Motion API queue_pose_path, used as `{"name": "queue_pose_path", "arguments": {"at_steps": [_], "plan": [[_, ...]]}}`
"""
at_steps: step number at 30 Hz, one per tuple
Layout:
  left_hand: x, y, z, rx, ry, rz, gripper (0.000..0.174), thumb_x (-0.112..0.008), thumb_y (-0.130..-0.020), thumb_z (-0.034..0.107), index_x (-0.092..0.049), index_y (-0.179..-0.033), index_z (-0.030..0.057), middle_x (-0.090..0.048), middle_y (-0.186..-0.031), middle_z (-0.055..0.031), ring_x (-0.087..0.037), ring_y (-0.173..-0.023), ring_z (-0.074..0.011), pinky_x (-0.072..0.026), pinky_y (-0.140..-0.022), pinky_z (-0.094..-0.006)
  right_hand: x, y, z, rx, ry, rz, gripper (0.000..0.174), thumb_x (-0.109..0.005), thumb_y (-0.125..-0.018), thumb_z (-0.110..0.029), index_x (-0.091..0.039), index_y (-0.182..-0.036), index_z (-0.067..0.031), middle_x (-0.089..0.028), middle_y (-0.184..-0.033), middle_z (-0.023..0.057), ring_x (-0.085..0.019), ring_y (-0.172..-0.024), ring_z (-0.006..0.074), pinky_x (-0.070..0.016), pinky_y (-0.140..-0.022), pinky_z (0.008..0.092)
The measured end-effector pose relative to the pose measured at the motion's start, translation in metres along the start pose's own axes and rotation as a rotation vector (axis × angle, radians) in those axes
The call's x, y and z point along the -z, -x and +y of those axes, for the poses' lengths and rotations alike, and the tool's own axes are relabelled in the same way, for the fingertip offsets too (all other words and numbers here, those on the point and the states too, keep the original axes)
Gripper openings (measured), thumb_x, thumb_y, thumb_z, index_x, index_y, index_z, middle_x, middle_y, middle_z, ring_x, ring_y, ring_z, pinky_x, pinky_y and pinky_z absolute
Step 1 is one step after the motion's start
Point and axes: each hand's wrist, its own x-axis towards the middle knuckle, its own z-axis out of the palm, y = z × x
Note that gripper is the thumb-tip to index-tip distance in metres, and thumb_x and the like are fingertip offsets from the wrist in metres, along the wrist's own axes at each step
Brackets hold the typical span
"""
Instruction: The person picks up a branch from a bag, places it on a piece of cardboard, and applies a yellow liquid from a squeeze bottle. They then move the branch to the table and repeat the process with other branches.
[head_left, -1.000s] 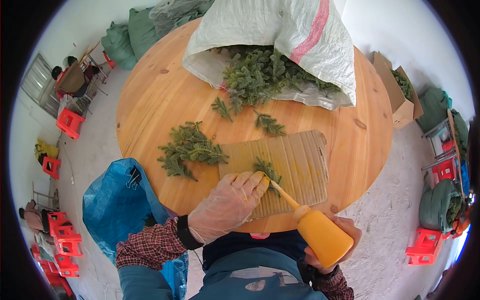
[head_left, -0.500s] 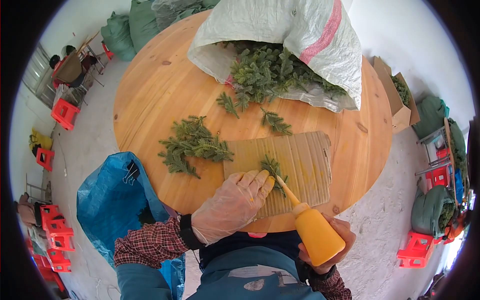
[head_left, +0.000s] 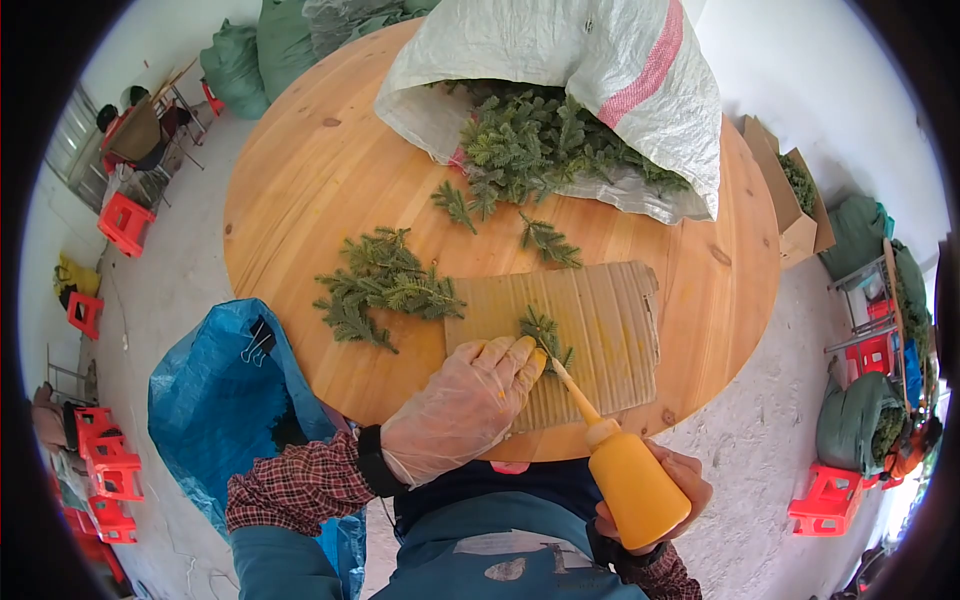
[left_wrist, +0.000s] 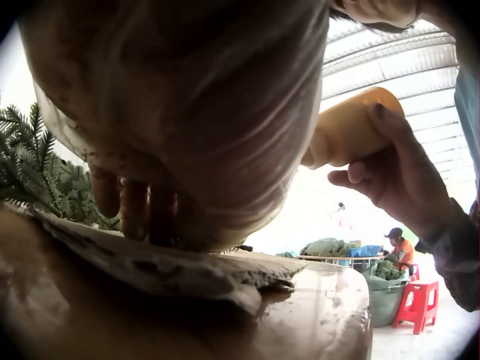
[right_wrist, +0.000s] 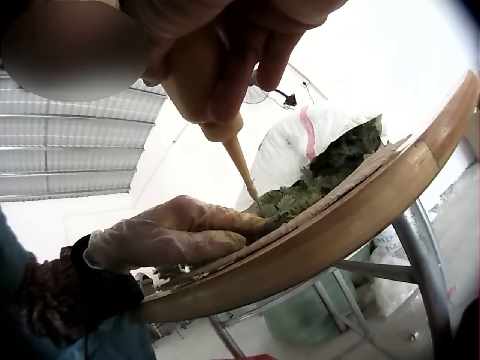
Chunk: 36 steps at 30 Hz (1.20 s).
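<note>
My left hand (head_left: pixel 455 405), in a thin clear glove with yellow stains on the fingers, rests on a cardboard sheet (head_left: pixel 610 310). Its fingertips pinch the near end of a small green fir sprig (head_left: pixel 542 328); the pinched end is hidden under them. Bare, my right hand (head_left: pixel 685 490) grips a yellow squeeze bottle (head_left: pixel 635 485), tilted so its long nozzle points down at the sprig. In the right wrist view the nozzle tip (right_wrist: pixel 253 193) is right at the sprig, close to the gloved fingertips. A pile of fir sprigs (head_left: pixel 385 285) lies left of the cardboard.
A white woven sack (head_left: pixel 500 45) spilling fir branches lies at the back of the round wooden table (head_left: pixel 300 200). Two loose sprigs lie before it. A blue bag (head_left: pixel 205 410) with a binder clip hangs at the left edge. Red stools (head_left: pixel 125 225) stand around the floor.
The bottle's body has swung slightly left, and its nozzle has shifted a little along the sprig. My left hand keeps its hold, with the sprig moved slightly right on the cardboard.
</note>
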Motion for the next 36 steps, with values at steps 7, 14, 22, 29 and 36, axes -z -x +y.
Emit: {"name": "queue_pose_path", "arguments": {"at_steps": [7,14,22,29,36], "plan": [[-0.001,0.001,-0.001,-0.002,0.023,0.022,0.048,-0.057,-0.088,0.015,-0.058,-0.133,-0.0021,-0.060,-0.131,-0.0163,-0.058,-0.118,-0.0260,-0.0465,-0.097,-0.0375,-0.009,0.003,0.003,0.008,-0.002,0.015,0.090,-0.098,-0.063,-0.029,-0.040,-0.129,-0.0069,-0.056,-0.118,0.0214,-0.064,-0.107,0.0311,-0.0575,-0.090,0.0402],[-0.001,0.002,-0.003,-0.007,0.026,0.025,0.048,-0.057,-0.088,0.015,-0.059,-0.132,-0.0023,-0.060,-0.132,-0.0161,-0.058,-0.118,-0.0262,-0.0464,-0.096,-0.0373,-0.015,0.006,0.005,0.020,0.089,0.018,0.091,-0.098,-0.063,-0.028,-0.040,-0.130,-0.0066,-0.056,-0.119,0.0216,-0.063,-0.108,0.0315,-0.0579,-0.091,0.0403],[-0.002,0.002,-0.004,-0.024,-0.001,0.017,0.048,-0.057,-0.087,0.016,-0.059,-0.132,-0.0023,-0.060,-0.132,-0.0160,-0.058,-0.118,-0.0260,-0.0459,-0.096,-0.0368,-0.011,0.014,0.003,0.011,0.067,-0.008,0.089,-0.098,-0.064,-0.024,-0.040,-0.130,-0.0065,-0.054,-0.122,0.0226,-0.063,-0.109,0.0320,-0.0576,-0.092,0.0418],[-0.003,0.002,-0.003,-0.020,0.009,0.032,0.047,-0.059,-0.088,0.016,-0.060,-0.131,-0.0024,-0.060,-0.132,-0.0156,-0.058,-0.117,-0.0261,-0.0458,-0.095,-0.0375,-0.007,0.024,0.004,-0.030,0.006,0.048,0.081,-0.091,-0.072,-0.041,-0.042,-0.127,-0.0060,-0.060,-0.115,0.0197,-0.061,-0.107,0.0308,-0.0529,-0.095,0.0433],[-0.003,0.002,-0.002,-0.015,0.011,0.053,0.045,-0.061,-0.087,0.016,-0.062,-0.129,-0.0024,-0.060,-0.131,-0.0152,-0.058,-0.117,-0.0264,-0.0461,-0.095,-0.0380,0.009,0.025,-0.003,-0.043,0.022,0.000,0.088,-0.097,-0.066,-0.027,-0.041,-0.130,-0.0077,-0.057,-0.120,0.0233,-0.064,-0.108,0.0314,-0.0576,-0.091,0.0413]]}}
